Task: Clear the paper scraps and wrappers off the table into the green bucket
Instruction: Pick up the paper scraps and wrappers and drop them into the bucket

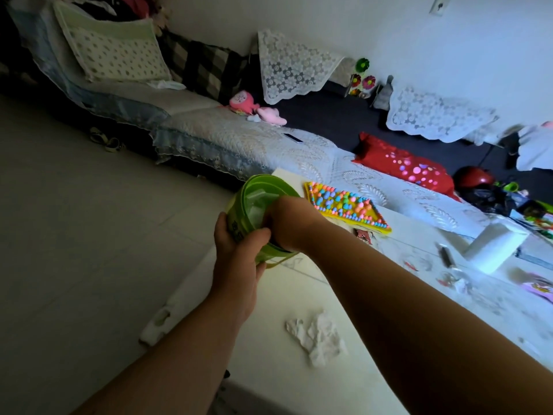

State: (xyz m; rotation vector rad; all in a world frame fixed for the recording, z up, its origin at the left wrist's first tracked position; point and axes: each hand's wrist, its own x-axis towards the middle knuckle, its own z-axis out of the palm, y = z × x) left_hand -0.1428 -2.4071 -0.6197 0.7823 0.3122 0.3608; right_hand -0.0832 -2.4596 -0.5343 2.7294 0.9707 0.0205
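The green bucket [257, 196] is held tilted at the left edge of the white table [287, 381], its mouth turned toward me. My left hand [239, 250] grips its outer wall from below. My right hand [291, 223] reaches into the mouth, fingers hidden inside, so I cannot see what they hold. Pale paper pieces show inside the bucket. A crumpled white tissue [320, 336] lies on the table near me. Small wrappers and scraps [452, 280] are scattered at the table's right side.
A yellow board with coloured beads [347, 205] lies on the table just right of the bucket. A white box [496, 247] and a dark pen-like item [446, 254] sit farther right. A sofa with cushions runs behind the table. Tiled floor lies to the left.
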